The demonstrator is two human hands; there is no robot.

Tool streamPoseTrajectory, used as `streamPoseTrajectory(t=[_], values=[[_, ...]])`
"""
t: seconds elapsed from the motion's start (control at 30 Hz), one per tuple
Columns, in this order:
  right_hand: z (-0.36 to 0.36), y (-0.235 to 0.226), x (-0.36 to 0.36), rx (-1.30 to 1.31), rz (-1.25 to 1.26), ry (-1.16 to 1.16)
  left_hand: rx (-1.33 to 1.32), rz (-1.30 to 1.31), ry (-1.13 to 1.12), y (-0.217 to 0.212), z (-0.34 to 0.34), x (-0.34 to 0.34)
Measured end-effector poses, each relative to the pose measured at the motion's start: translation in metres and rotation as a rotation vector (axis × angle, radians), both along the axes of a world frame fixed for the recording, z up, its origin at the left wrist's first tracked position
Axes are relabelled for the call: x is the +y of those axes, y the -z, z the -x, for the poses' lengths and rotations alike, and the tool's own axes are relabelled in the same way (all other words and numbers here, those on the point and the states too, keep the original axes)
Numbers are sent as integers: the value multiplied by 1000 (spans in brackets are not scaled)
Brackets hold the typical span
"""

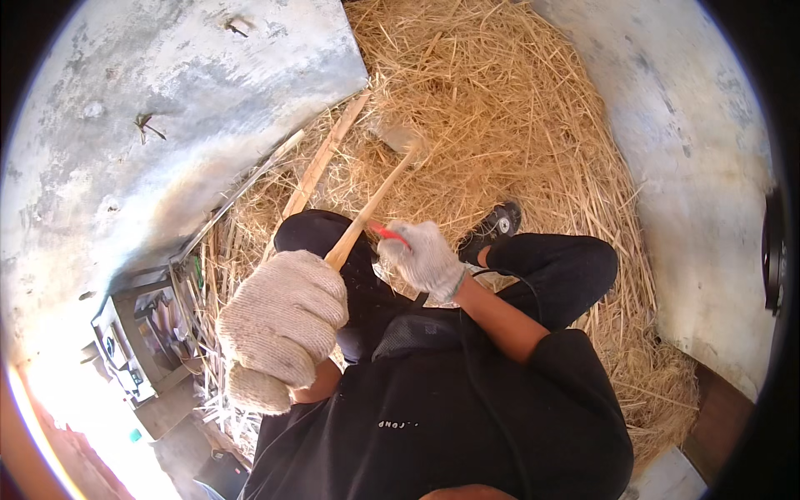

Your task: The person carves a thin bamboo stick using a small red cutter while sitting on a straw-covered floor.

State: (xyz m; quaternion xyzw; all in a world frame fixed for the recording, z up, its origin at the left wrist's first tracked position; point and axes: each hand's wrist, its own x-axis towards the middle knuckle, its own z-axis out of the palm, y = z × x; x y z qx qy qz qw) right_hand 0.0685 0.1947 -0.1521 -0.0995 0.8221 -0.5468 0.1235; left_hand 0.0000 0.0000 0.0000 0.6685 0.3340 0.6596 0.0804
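A thick off-white knit glove covers my left hand (283, 321), which is closed around the lower end of a pale split bamboo strip (371, 204). The strip slants up and away to the right, narrowing toward its far tip over the straw. My right hand (427, 260), gloved the same way, is closed on a small red-handled tool (388, 234). Its red part points toward the strip's middle, close beside it; whether they touch I cannot tell. The tool's working end is hard to make out.
Loose straw and fine shavings (500, 108) are heaped ahead and around my crossed legs. Another long wooden strip (325, 158) lies at the left. Worn pale walls stand left (183, 92) and right (692, 150). A wooden shelf (137, 342) with small items is at the lower left.
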Motion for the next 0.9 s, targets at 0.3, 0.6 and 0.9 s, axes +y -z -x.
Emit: streamPoseTrajectory(t=[0.3,0.6,0.9], values=[[34,64,44,-284,-110,364,-83,-10,-64,2,-8,-8],[44,130,12,-38,-158,176,-74,59,-105,-2,7,-19],[60,101,-1,-108,-142,275,-288,-102,-601,10,-20,-26]])
